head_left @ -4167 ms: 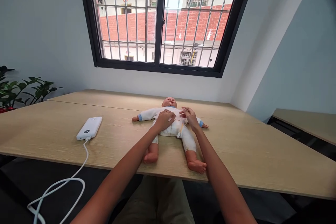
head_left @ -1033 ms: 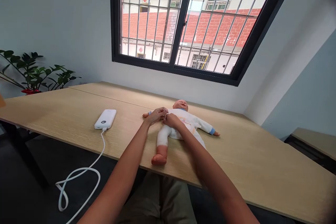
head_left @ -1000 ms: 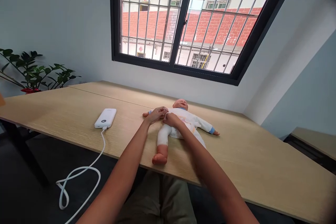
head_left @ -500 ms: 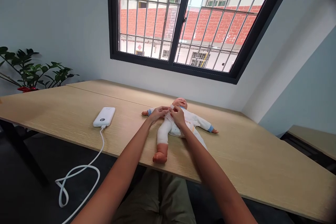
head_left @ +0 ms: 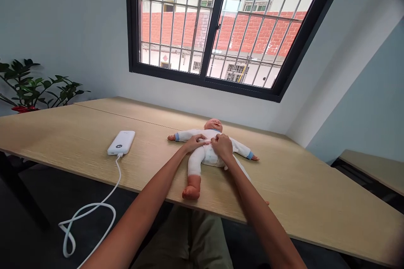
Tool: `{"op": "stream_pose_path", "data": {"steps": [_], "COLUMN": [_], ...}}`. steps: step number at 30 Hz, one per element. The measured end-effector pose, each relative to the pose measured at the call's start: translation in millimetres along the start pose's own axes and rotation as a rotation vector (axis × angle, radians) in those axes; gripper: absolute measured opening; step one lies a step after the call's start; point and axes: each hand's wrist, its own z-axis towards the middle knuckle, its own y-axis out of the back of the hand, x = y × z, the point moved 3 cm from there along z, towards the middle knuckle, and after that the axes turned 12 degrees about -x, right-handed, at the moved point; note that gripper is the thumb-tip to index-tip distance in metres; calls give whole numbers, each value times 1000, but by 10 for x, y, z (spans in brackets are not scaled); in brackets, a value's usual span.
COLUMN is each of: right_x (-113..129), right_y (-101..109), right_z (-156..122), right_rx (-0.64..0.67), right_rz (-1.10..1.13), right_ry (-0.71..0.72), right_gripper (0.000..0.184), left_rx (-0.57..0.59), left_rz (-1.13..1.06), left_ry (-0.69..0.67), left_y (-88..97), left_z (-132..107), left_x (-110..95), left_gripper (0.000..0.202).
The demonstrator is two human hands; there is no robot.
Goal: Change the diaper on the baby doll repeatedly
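A: How are the fingers seen?

B: On the right hand [head_left: 222,146], curled inward over the midriff of the doll [head_left: 211,158]; whether anything is pinched cannot be told. On the left hand [head_left: 195,143], reached across the waist and laid against the white clothing [head_left: 196,162] — any grip there is too small to be made out.

A: And the doll's place?

B: Laid on its back on the wooden table [head_left: 299,176], head toward the wall. Arms spread wide, sleeves ended in blue cuffs [head_left: 177,136]. One bare foot [head_left: 191,192] is set just inside the front edge; the other leg is mostly hidden by the right forearm.

A: Farther out?

B: A white power bank [head_left: 121,143], well left of the doll, a white cable [head_left: 101,204] plugged in and looped below the edge. A leafy plant [head_left: 41,86] at far left. Above — a barred, black-framed window [head_left: 214,25].
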Motion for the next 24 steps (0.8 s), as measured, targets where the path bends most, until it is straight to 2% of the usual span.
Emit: {"op": "stream_pose_path", "data": {"steps": [3,7,11,17,20,24], "right_x": [-82,-140,-209,-263,-286,-318], "right_y": [-39,-72,-101,-149,-148,-121], "right_z": [-19,-11,-7,-18,-22,-13], "right_rx": [114,142,182,277,299,307], "right_rz": [33,162,341,623,580,386], "right_ry": [-51,-131,-255,-327,-349,-384], "right_gripper": [22,22,21,19,19,23], "left_rx": [2,37,49,65,50,28], "left_rz": [62,81,110,194,258,329], "left_ry": [-16,-7,-18,-3,-19,-48], "left_y": [2,-14,-18,-25,-22,-24], "left_z": [-11,-40,-58,-39,-51,-71], "left_x": [-31,-72,-92,-56,-72,-102], "left_gripper": [21,25,19,24,27,26]}}
